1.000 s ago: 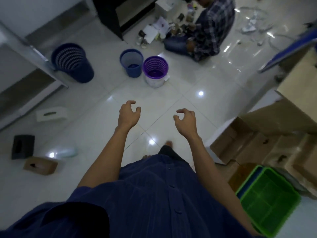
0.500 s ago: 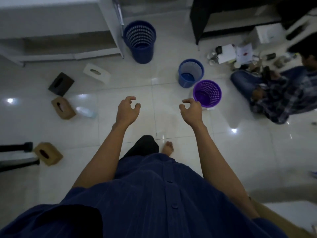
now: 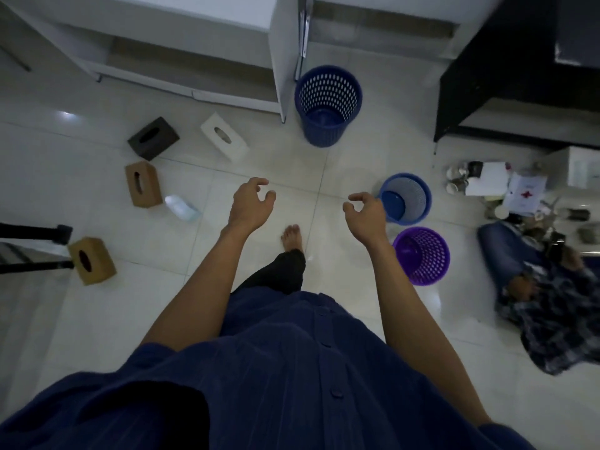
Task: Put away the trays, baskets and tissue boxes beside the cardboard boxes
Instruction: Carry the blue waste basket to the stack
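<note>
My left hand and right hand hover empty, loosely curled, before a pickup: next, probably, stoop for the light blue basket.

Seated person; clear bottle lying flat.

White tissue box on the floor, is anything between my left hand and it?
Nothing visible does. Only floor tile shows between the left hand and the white tissue box. The clear bottle lies off to the left, outside that path.
</note>
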